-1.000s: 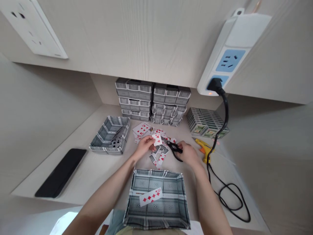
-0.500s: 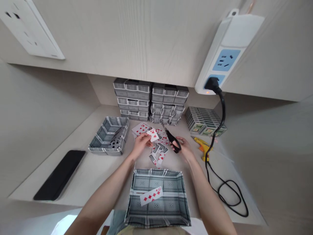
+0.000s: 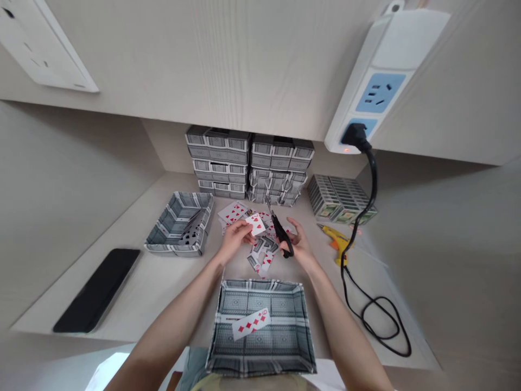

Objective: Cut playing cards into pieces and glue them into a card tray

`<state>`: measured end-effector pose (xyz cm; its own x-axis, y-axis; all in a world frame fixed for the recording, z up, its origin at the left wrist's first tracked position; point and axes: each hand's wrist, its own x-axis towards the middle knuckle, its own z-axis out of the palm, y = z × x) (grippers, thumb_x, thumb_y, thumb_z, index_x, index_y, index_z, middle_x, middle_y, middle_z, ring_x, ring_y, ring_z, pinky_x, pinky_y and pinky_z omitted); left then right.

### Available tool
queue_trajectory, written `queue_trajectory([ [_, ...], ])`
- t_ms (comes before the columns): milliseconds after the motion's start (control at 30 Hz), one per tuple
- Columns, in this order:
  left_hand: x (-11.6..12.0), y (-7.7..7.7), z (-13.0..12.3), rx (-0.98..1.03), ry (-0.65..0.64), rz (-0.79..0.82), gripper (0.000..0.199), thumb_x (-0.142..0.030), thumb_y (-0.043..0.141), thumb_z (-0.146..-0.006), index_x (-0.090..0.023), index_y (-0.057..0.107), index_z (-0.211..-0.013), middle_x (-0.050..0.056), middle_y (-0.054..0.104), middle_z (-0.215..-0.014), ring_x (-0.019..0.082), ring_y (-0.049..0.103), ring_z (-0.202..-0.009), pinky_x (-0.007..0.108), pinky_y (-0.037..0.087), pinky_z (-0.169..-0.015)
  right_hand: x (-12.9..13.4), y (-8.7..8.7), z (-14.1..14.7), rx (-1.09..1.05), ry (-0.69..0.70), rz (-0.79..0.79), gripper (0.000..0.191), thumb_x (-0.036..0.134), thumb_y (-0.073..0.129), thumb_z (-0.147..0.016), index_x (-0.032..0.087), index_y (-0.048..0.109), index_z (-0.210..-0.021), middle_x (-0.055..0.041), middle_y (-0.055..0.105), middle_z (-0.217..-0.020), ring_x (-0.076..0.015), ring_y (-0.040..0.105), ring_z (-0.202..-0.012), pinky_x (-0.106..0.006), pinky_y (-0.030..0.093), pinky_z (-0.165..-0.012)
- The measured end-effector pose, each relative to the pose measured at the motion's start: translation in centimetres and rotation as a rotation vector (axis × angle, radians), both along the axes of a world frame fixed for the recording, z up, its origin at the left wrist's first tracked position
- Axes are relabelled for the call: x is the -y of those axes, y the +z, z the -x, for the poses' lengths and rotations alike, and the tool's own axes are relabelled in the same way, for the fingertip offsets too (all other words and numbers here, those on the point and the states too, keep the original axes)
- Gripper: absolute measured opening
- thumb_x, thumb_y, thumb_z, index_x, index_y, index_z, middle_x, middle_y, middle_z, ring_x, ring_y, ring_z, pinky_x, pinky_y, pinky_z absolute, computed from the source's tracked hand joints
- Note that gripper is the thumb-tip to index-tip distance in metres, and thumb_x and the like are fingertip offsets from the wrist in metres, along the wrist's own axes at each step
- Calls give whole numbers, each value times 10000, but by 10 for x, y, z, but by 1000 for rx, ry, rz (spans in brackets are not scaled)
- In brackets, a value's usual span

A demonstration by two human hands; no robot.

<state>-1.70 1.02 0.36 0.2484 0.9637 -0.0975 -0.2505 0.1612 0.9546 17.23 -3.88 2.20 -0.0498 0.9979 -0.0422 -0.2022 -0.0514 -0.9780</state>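
My left hand [image 3: 236,239] pinches a red-heart playing card [image 3: 255,224] by its lower left side. Black-handled scissors [image 3: 280,231] hang from my right hand [image 3: 299,244], blades pointing up and away; a thumb or finger sits at the handle loops while the upper fingers are stretched out. Beneath and between both hands lie scattered cards [image 3: 233,212] and cut card pieces [image 3: 267,262]. Nearest my body is an open box made of folded cards [image 3: 280,306], with a cut strip of a diamond card [image 3: 251,324] inside it.
A second card box [image 3: 173,248] holding cards stands at left, near a black phone-like slab [image 3: 97,290]. Stacked card boxes [image 3: 222,157] line the back. At right are card packs [image 3: 341,198], a yellow glue gun [image 3: 337,241] and a looping black cable [image 3: 372,179] from a power strip [image 3: 382,70].
The fingers of my right hand have spread and lifted off the scissors handles, and the scissors have shifted slightly left. My left hand still holds the card. The camera view has shifted slightly.
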Motion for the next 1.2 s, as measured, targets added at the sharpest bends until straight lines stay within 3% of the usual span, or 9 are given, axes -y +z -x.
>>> queue_trajectory([
  [200,1,0,-1,-22,4,-24,290,-400,649,-642,-164,508,-737,-27,596,-521,119,564,-439,235,461,-456,4,0,3,-41,59,-42,1106,452,743,-514,269,49,-1355,12,590,-699,-117,496,-474,-225,393,-405],
  [433,1,1,-2,-2,18,-14,285,-383,657,-639,-159,515,-744,-28,598,-516,121,563,-428,233,455,-441,0,-8,-1,-9,123,-54,1143,557,689,-504,261,4,-1370,15,569,-710,-135,507,-510,-247,400,-440],
  [533,1,0,-2,-3,9,-5,295,-396,660,-633,-157,508,-716,-20,602,-525,126,570,-440,236,456,-443,-1,-10,-4,26,197,11,1017,572,672,-487,245,207,-1330,13,560,-724,-122,490,-502,-236,374,-437],
  [633,0,-1,-1,6,15,0,307,-415,650,-640,-158,492,-697,-17,598,-520,127,575,-456,234,457,-455,1,-7,-6,87,278,64,734,516,684,-493,204,482,-1126,1,552,-741,-102,452,-506,-218,332,-431],
  [700,-2,-2,0,33,49,1,311,-419,644,-646,-159,488,-714,-24,587,-516,123,575,-459,229,456,-458,2,-3,-6,106,334,83,595,492,677,-517,180,553,-1008,5,539,-705,-94,430,-506,-208,313,-432],
  [833,-5,-3,3,71,185,-8,337,-444,636,-644,-161,491,-756,-33,580,-558,123,587,-487,240,473,-483,6,4,-5,108,371,133,498,494,679,-515,160,577,-870,6,522,-648,-87,401,-479,-205,289,-414],
  [967,-6,-1,4,83,314,-44,349,-464,620,-651,-167,493,-783,-30,587,-604,141,624,-572,254,497,-547,8,6,-3,68,380,141,516,502,679,-515,159,577,-886,-11,538,-688,-90,415,-490,-208,297,-418],
  [1067,-4,0,2,57,323,-64,329,-464,600,-672,-173,473,-760,-30,586,-580,148,630,-586,250,493,-541,9,4,-1,52,419,147,540,496,675,-519,166,574,-934,-10,539,-701,-90,418,-490,-207,295,-417],
  [1200,0,1,-1,-53,288,-125,315,-466,572,-705,-182,437,-702,-52,538,-484,96,522,-399,201,392,-384,10,2,2,26,461,148,539,480,679,-518,176,564,-947,-7,544,-721,-90,425,-503,-207,298,-432],
])
